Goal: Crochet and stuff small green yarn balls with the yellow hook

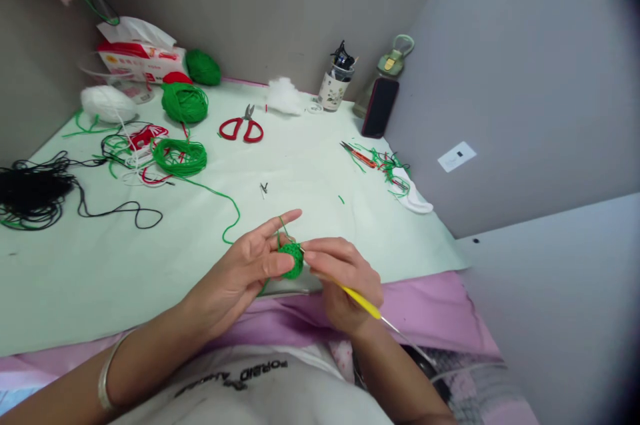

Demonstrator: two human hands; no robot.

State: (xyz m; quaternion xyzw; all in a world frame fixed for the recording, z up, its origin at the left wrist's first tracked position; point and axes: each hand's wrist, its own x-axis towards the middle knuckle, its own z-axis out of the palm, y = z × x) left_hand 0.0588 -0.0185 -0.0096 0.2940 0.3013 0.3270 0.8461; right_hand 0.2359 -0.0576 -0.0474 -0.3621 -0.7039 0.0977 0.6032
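Pinching a green crochet piece [291, 260] between thumb and fingers, the left hand [245, 265] holds it over the table [100, 278] edge. Beside it, the right hand [345, 278] is closed around a yellow hook [363, 304], tip at the piece. Yarn [180, 157] lies at ten o'clock, scissors [243, 128] at twelve.

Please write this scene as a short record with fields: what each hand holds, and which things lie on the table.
left hand: pinches green crochet piece
right hand: grips yellow crochet hook, tip at the piece
green strand: trails toward green yarn coil
table: red scissors, black yarn, white yarn ball, cup
at the wall: dark phone, leaning
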